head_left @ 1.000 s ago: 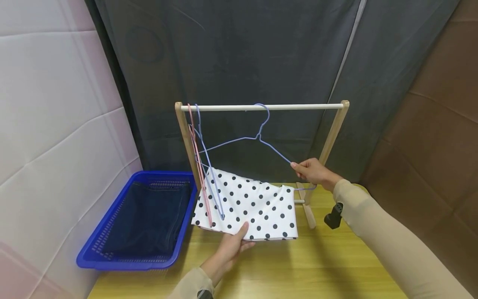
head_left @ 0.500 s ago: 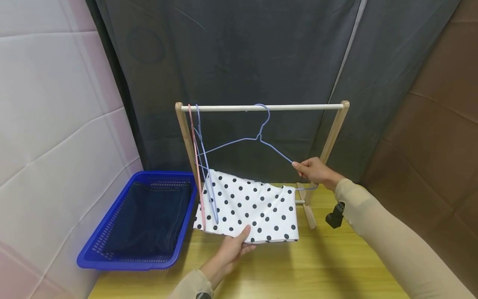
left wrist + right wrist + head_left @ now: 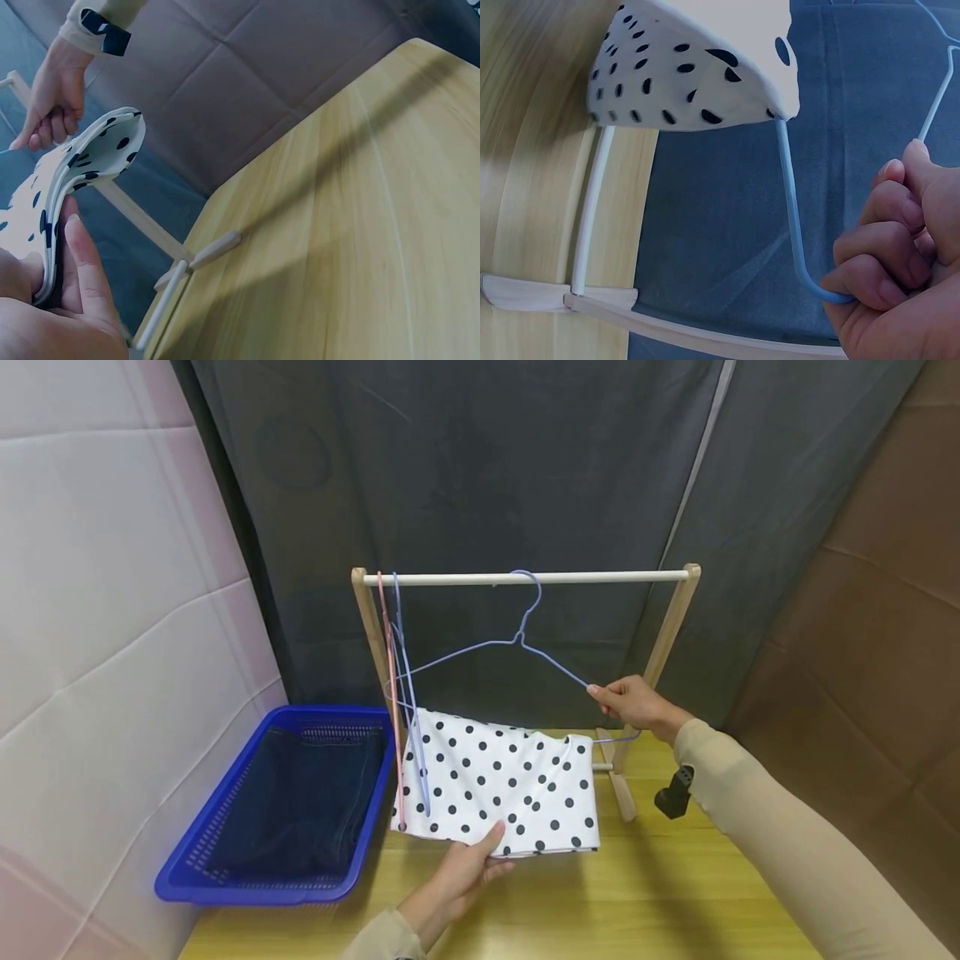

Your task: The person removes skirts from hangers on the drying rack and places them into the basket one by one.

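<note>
A white cloth with black polka dots [image 3: 517,785] is folded over the lower bar of a blue hanger [image 3: 555,662], whose hook sits on the rack's white rail. My left hand [image 3: 468,868] pinches the cloth's bottom edge, thumb in front and fingers behind; the left wrist view shows the folded layers between thumb and fingers [image 3: 90,277]. My right hand [image 3: 633,703] grips the hanger's right shoulder between thumb and fingers. In the right wrist view the hanger's lower bar [image 3: 791,217] comes out of the cloth and bends up by the curled fingers.
Pink [image 3: 392,693] and blue hangers [image 3: 408,677] hang at the rail's left end, in front of the cloth's left part. A blue basket [image 3: 168,881] with folded dark jeans [image 3: 300,802] stands left of the wooden rack [image 3: 667,635]. Everything stands on a wooden table [image 3: 675,893].
The cloth's lower edge has come slightly down and its left end slightly right, with my left hand on it. The hangers at the left have swung left. My right hand has hardly moved.
</note>
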`<action>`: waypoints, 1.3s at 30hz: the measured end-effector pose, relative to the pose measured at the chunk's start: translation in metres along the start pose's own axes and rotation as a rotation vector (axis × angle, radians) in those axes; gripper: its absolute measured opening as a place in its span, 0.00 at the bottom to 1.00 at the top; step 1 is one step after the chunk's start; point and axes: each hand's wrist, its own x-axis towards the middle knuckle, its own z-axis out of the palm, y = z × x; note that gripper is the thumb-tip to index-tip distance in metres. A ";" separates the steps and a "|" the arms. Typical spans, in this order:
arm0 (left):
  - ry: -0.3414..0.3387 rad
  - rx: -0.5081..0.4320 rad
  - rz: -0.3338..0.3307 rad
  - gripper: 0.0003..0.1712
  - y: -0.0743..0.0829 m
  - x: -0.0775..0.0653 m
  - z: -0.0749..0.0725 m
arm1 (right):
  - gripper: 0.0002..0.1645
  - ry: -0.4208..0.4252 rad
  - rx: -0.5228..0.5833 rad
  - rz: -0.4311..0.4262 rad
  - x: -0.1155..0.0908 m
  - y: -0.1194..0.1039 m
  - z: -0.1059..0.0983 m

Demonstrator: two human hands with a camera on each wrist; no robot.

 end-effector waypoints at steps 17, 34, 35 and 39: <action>-0.014 -0.005 -0.002 0.19 -0.003 -0.008 -0.007 | 0.30 0.029 -0.001 -0.023 0.001 -0.001 -0.007; -0.029 0.025 0.000 0.22 -0.008 -0.014 -0.011 | 0.30 0.044 -0.012 -0.016 0.004 0.002 -0.008; -0.028 0.031 0.000 0.22 -0.008 -0.015 -0.011 | 0.30 0.047 -0.015 -0.018 0.004 0.002 -0.008; -0.025 0.037 -0.006 0.20 -0.010 -0.018 -0.015 | 0.31 0.060 -0.022 -0.025 0.004 0.002 -0.010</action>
